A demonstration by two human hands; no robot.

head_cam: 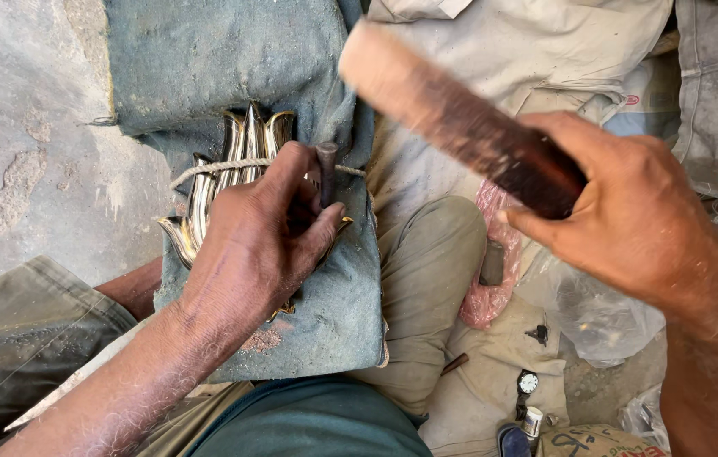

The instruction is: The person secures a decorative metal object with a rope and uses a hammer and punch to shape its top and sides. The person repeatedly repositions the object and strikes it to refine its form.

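My left hand (261,233) pinches a short dark metal punch (326,172) upright against a shiny brass leaf-shaped ornament (236,161). The ornament lies on a blue-grey cloth pad (325,313) and is tied down by a thin rope (206,171). My hand hides the ornament's lower half. My right hand (629,216) grips the dark end of a wooden mallet handle (452,114), raised and blurred, above and to the right of the punch.
My knee in olive trousers (426,279) is beside the pad. Pale sacking (528,51) lies behind. A pink plastic bag (494,271), a clear bag (596,313), a wristwatch (527,382) and small bits sit at lower right. Bare concrete floor (20,127) is on the left.
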